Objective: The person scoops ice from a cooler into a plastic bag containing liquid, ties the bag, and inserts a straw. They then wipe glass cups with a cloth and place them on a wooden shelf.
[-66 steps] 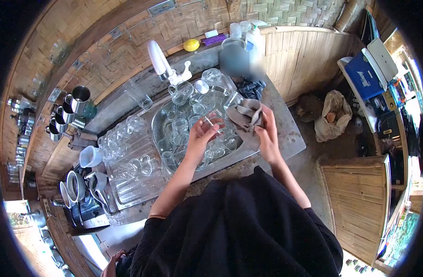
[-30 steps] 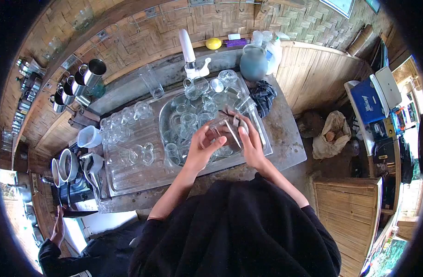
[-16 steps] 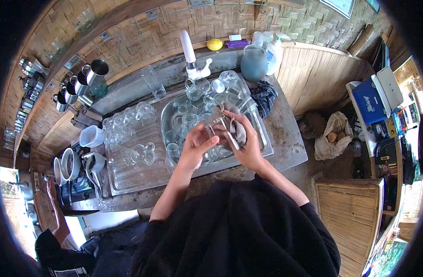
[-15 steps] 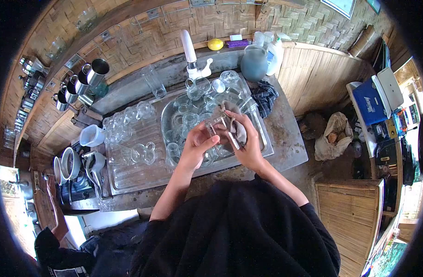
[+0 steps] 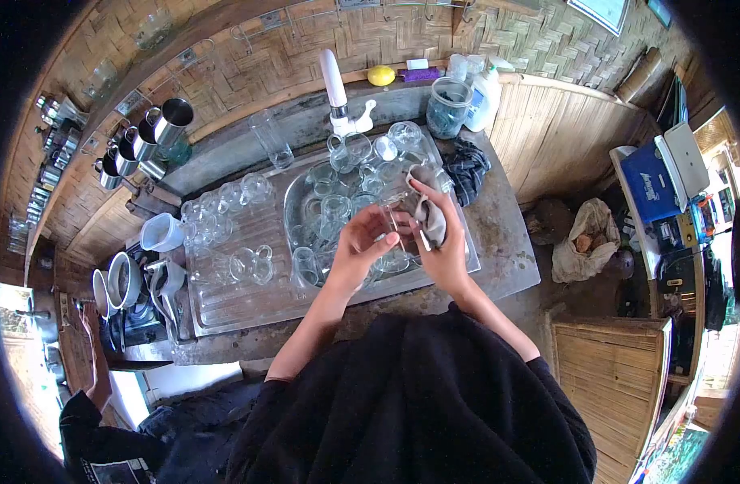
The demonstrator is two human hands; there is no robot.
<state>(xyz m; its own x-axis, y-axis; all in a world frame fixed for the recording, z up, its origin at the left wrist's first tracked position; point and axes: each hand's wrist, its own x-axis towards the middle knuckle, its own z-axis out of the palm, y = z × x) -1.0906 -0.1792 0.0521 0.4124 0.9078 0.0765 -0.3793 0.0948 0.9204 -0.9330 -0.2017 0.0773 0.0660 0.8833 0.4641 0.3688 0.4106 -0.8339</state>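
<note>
Over the right side of the steel sink (image 5: 286, 211), my left hand (image 5: 362, 250) holds a clear glass (image 5: 400, 219) with its fingers wrapped round the side. My right hand (image 5: 444, 242) presses a grey cloth (image 5: 431, 219) near the glass's other side. Beneath both hands, the basin is crowded with glass mugs (image 5: 335, 211). More glass mugs (image 5: 253, 264) stand on the ribbed drainboard (image 5: 225, 306) to the left.
A white faucet (image 5: 334, 85), yellow sponge (image 5: 380, 76), jar (image 5: 449, 106) and white bottle (image 5: 484, 98) line the back. Dark cloth (image 5: 469, 171) lies right of the sink. Pans (image 5: 125, 282) and a plastic tub (image 5: 159, 232) are left. Another person's arm (image 5: 97, 355) shows at lower left.
Both my hands have moved slightly to the right with the glass and the cloth. The view has shifted a little.
</note>
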